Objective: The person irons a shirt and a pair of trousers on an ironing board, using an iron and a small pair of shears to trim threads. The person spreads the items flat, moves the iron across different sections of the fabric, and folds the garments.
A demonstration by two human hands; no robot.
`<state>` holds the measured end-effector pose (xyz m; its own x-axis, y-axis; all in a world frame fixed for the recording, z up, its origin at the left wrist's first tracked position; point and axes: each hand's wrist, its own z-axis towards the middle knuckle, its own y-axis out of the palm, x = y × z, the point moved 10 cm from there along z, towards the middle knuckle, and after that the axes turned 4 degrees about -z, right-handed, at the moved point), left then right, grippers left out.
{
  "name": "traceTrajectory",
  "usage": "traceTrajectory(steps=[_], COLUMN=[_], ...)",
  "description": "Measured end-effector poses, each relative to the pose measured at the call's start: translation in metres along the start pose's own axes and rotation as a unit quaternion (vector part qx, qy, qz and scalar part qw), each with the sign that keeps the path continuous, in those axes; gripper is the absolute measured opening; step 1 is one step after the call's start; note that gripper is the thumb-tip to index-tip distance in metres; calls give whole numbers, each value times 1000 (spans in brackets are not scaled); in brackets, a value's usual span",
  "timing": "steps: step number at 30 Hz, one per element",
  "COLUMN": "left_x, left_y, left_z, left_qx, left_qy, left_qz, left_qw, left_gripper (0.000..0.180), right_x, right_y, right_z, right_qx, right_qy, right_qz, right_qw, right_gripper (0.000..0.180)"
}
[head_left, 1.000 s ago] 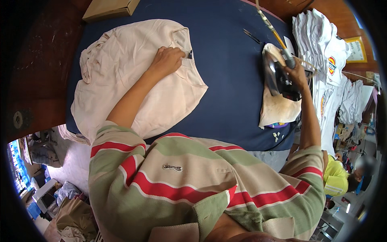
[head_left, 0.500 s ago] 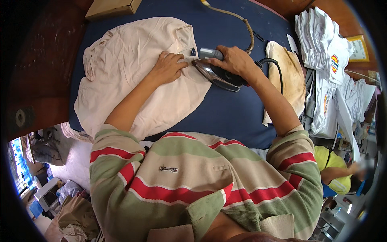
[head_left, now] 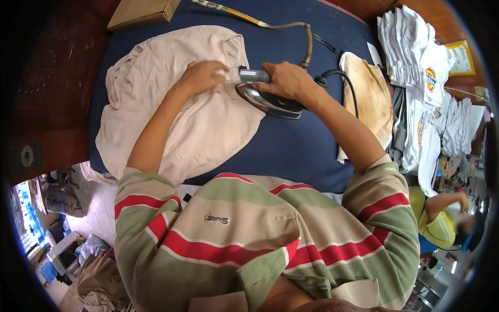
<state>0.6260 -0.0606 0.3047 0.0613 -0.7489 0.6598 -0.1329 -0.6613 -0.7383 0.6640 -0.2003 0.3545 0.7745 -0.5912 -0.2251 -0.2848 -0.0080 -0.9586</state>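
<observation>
A pale cream garment [head_left: 171, 119] lies spread and wrinkled over the left half of the dark blue padded table [head_left: 306, 151]. My right hand [head_left: 291, 83] is wrapped round the grey handle of a steam iron [head_left: 267, 108]. The iron's pointed front rests on the garment's right edge, and its rear lies over the blue cover. Just left of the iron's tip, my left hand [head_left: 200, 77] hovers at the garment near its collar opening; motion smears its fingers, so their grip is unclear. A black cord [head_left: 349, 83] and a brown hose [head_left: 307, 49] run from the iron.
A stained cream cloth pad [head_left: 366, 99] lies right of the iron, beside stacked white shirts [head_left: 410, 52]. A cardboard box [head_left: 143, 13] sits at the far left. Small dark snips [head_left: 326, 43] lie at the back. A person in a yellow-green shirt [head_left: 436, 223] is at the lower right.
The iron and my right hand have shifted a little left, onto the garment's edge. My left hand has moved left and up from the fabric. The hose has swung left.
</observation>
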Motion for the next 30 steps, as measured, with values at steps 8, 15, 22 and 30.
traceTrajectory(steps=[8,15,22,30], left_x=[-36,-30,-19,-48], left_y=[-16,-23,-29,-37], left_z=[110,155,186,189], left_qx=[192,109,76,17], left_qy=[57,94,85,-6], left_qz=[300,195,169,58], left_qw=[933,970,979,998], left_gripper=[21,17,15,20], right_x=[18,67,73,76], right_y=[-11,-29,-34,-37], right_z=[-1,49,98,124], right_qx=[13,88,97,94], right_qy=[75,134,139,144], right_qz=[49,121,72,59], right_qw=[996,980,983,983], right_gripper=[50,50,48,48])
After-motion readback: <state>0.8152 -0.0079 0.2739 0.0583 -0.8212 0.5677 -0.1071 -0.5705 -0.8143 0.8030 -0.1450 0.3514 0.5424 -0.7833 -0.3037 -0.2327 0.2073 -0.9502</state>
